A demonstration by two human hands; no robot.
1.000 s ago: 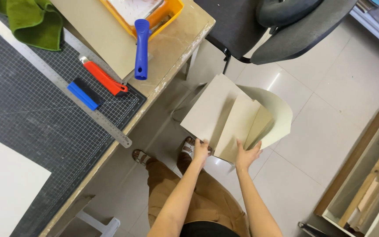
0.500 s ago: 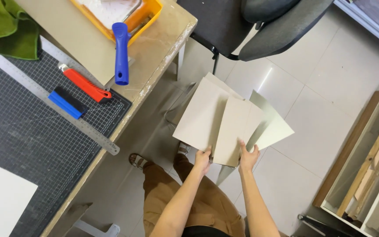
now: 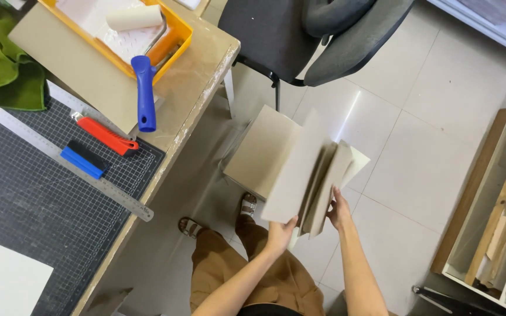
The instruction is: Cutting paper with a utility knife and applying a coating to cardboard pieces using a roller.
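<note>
We hold both bare arms out ahead, over our lap, forearms running side by side. Our left hand (image 3: pixel 280 230) is curled, fingers gripping from below. Our right hand (image 3: pixel 339 212), just beside it and slightly farther out, has fingers spread flat, thumb up.

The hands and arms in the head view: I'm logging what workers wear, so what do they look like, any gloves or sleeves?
Both hands, left and right, are bare: no gloves. No rings, watch or bands can be made out. Both forearms are uncovered as far as the bottom edge of the picture, so no sleeves show. Below them are brown trousers and strapped sandals.
</note>
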